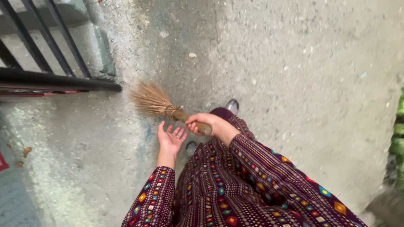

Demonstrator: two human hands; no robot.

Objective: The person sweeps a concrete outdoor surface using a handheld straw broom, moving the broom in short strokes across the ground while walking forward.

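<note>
My right hand (208, 123) grips the wooden handle of a short straw broom (153, 101). Its tan bristles fan out to the upper left, over the concrete ground (294, 63). My left hand (170, 138) is held palm up with fingers spread, just below the broom's bound neck and not touching it. Both arms wear maroon patterned sleeves, and the same fabric covers my legs. A grey shoe tip (232, 105) shows above my right wrist.
A black metal railing (50, 80) crosses the upper left, with concrete steps behind it. Small dry leaves (27, 150) lie at the left edge. Green plants (397, 143) line the right edge. Small bits of debris dot the concrete.
</note>
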